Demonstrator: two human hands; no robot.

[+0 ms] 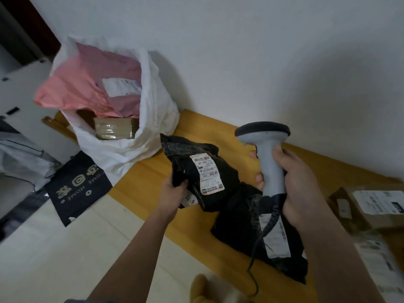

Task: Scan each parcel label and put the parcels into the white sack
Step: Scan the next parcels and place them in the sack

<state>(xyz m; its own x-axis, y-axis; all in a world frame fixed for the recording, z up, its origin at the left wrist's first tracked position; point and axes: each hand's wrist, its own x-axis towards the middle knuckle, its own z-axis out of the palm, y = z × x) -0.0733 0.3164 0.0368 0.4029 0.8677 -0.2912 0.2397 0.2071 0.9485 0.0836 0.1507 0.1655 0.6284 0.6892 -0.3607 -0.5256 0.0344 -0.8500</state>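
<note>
My left hand [173,191] grips the near edge of a black parcel [220,171], whose white label [207,173] faces up. My right hand [293,184] holds a grey barcode scanner [269,149] by its handle, head up and to the right of that label; its black cable hangs down. A second black parcel [244,226] with a label lies below the scanner on the yellow bench [148,178]. The white sack [150,119] stands open at the bench's left end, holding a pink parcel [87,90] and a brown box [113,129].
A brown cardboard box [371,208] with a label sits at the right on the bench, with another labelled parcel [380,263] in front of it. A black doormat [76,186] lies on the pale floor at the left. White wall runs behind the bench.
</note>
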